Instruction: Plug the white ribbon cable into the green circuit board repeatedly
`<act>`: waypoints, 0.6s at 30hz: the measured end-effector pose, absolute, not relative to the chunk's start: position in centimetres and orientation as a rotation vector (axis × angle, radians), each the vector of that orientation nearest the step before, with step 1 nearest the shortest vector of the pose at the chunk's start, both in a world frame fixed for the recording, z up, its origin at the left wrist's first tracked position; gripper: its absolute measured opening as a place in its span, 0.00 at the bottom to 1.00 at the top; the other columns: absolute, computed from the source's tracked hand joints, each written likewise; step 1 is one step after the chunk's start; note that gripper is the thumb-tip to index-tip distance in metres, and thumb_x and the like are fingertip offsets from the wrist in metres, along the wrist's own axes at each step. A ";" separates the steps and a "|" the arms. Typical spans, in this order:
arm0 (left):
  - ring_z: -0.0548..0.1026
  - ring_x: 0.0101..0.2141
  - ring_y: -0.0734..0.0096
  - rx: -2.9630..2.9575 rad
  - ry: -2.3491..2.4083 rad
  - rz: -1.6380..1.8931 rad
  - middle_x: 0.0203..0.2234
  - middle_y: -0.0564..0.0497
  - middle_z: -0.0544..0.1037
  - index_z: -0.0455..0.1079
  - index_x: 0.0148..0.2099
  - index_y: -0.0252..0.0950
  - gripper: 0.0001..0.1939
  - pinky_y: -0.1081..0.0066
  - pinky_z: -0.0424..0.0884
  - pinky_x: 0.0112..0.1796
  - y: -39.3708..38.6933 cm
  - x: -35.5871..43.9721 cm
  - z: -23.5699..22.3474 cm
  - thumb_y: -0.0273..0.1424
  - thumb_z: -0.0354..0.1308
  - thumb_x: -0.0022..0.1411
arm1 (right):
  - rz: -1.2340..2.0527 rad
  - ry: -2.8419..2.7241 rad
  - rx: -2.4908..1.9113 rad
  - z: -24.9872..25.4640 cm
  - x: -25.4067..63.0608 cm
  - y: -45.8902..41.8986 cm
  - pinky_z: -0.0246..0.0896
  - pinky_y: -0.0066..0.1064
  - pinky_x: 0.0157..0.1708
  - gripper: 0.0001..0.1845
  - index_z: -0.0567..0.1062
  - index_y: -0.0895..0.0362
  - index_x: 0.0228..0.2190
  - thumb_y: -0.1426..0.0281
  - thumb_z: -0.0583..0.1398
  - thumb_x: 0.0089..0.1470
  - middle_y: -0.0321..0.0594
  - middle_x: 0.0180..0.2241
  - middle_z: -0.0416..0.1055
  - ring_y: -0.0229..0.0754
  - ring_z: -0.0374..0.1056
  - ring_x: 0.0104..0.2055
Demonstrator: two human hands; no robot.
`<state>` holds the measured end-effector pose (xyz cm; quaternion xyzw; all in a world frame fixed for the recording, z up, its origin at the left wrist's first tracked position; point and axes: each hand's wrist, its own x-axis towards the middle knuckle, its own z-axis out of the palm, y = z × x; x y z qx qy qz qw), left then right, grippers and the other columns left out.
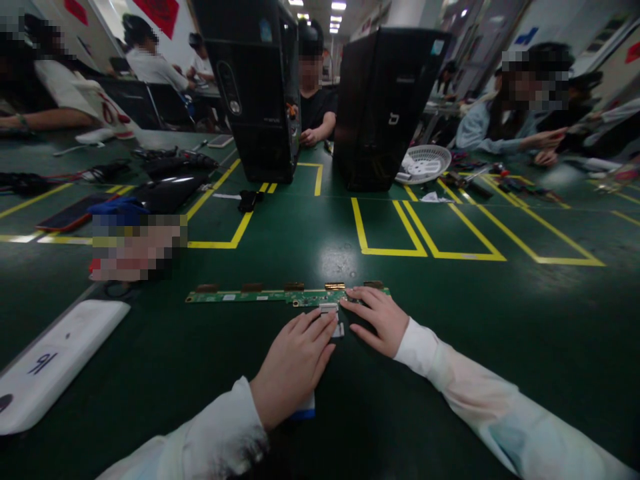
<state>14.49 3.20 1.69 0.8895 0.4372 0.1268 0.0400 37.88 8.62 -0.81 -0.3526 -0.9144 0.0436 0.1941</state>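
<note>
A long, narrow green circuit board [250, 297] lies across the table in front of me, with several gold-brown tabs along its far edge. My left hand [297, 360] has its fingers together over a flat ribbon cable [338, 329] whose white end meets the board's near edge. Under that palm the cable is hidden; a blue-tipped end [305, 409] shows below the wrist. My right hand [377, 317] has its fingers spread, the fingertips resting on the board's right part. Whether the cable's end is seated in a socket I cannot tell.
Two black computer towers [250, 93] [385, 107] stand ahead, with a person seated between them. A white device [60, 360] lies at left, near a phone [75, 212] and cables. A white basket [427, 163] sits right of the towers. Yellow tape [395, 252] marks the green table. Other people sit around.
</note>
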 end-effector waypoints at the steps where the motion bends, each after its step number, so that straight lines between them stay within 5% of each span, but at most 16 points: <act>1: 0.65 0.59 0.63 2.735 1.344 0.392 0.59 0.49 0.70 0.62 0.63 0.39 0.22 0.57 0.64 0.57 3.2 14.5 1.7 0.34 0.45 0.70 | 0.125 -2.567 -0.990 -0.8 37.9 8.6 0.60 0.50 0.55 0.24 0.69 0.57 0.56 0.63 0.54 0.60 0.52 0.56 0.65 0.52 0.58 0.58; 9: 0.67 0.58 0.60 2.863 1.291 0.335 0.60 0.41 0.68 0.60 0.62 0.28 0.25 0.60 0.67 0.55 2.5 15.0 1.5 0.36 0.45 0.69 | 0.126 -2.566 -0.992 -0.6 37.9 8.6 0.60 0.50 0.55 0.24 0.69 0.58 0.55 0.63 0.54 0.61 0.52 0.55 0.65 0.52 0.59 0.58; 18: 0.67 0.59 0.62 2.792 1.193 0.334 0.61 0.43 0.67 0.57 0.65 0.34 0.25 0.61 0.65 0.57 3.5 13.8 1.5 0.37 0.46 0.69 | 0.162 -2.573 -0.952 -1.0 38.2 8.7 0.58 0.51 0.58 0.24 0.67 0.57 0.58 0.65 0.54 0.61 0.51 0.58 0.63 0.51 0.55 0.61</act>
